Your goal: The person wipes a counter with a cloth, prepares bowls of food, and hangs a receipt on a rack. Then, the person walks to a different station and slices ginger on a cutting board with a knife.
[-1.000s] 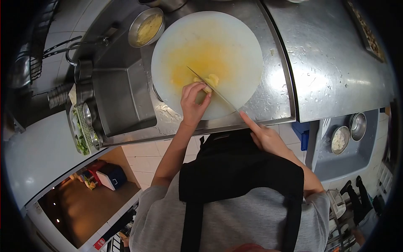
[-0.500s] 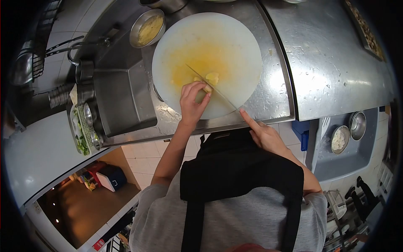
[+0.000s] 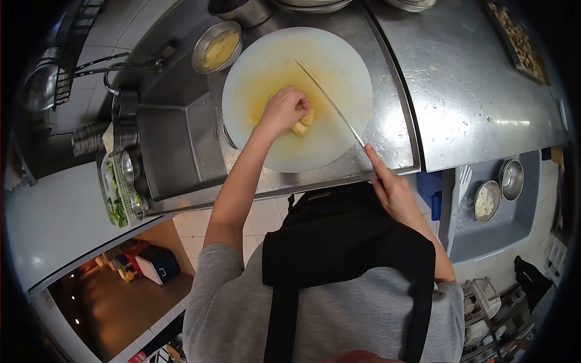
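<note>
A round white cutting board (image 3: 339, 66), stained yellow around its middle, lies on the steel counter. Pale yellow food pieces (image 3: 302, 125) sit near the board's centre. My left hand (image 3: 286, 111) is over them with its fingers closed on part of the yellow food; the fingertips are partly hidden. My right hand (image 3: 390, 187) grips a long knife (image 3: 333, 104) at the board's lower right edge. The blade points up and to the left across the board, just right of the food and apart from it.
A metal bowl of yellow food (image 3: 219, 48) stands at the board's upper left, beside a sink (image 3: 172, 145). Pots are behind. At the right, a grey basin (image 3: 490, 233) holds two metal bowls. A tray of brown pieces (image 3: 517, 42) is at the upper right.
The knife has moved up and right, away from the food. My left hand has moved up slightly and turned over the pieces, its fingers more closed.
</note>
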`<control>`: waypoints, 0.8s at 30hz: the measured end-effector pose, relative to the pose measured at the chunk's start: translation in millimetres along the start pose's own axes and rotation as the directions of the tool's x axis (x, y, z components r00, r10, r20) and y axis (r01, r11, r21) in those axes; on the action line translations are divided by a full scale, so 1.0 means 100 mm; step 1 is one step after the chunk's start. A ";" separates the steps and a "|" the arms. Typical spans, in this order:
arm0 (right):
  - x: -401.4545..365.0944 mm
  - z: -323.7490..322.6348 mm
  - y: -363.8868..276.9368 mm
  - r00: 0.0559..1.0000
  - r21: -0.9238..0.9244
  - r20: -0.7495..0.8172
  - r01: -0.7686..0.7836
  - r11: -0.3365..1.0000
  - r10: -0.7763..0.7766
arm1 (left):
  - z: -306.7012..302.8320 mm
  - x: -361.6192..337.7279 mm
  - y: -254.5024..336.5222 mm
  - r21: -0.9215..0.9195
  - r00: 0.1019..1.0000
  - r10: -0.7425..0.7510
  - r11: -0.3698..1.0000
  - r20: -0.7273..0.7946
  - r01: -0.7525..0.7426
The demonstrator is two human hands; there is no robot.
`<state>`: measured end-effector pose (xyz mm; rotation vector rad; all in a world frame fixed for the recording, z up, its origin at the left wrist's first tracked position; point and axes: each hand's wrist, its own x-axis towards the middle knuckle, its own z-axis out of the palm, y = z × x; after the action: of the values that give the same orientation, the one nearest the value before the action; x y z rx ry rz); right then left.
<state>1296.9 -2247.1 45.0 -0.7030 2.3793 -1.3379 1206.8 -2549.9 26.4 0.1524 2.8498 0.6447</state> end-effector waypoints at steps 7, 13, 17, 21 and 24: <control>-0.12 0.08 -0.02 0.999 0.007 -0.052 0.000 1.000 0.000 | -0.07 -0.05 -0.04 -0.021 0.991 -0.131 0.991 -0.005 0.131; -0.18 0.09 -0.04 0.998 0.003 -0.037 -0.043 0.999 0.043 | -0.01 -0.01 -0.19 -0.131 0.989 -0.133 0.982 0.060 0.139; -0.24 0.09 -0.06 0.997 -0.006 -0.069 -0.030 1.000 0.029 | -0.05 0.04 -0.32 -0.477 0.993 -0.067 0.873 0.098 0.106; -0.30 0.10 -0.07 0.994 -0.005 -0.103 -0.041 0.999 0.040 | -0.28 0.07 -0.28 -0.582 0.985 0.037 0.810 0.168 0.069; -0.33 0.11 -0.08 0.993 -0.003 -0.073 -0.092 0.996 0.091 | -0.29 0.16 -0.28 -0.591 0.932 0.162 0.804 0.324 0.066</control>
<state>1331.6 -2239.6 47.1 -0.5484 2.4413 -1.3401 1183.5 -2584.4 36.4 0.2124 2.1721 1.3338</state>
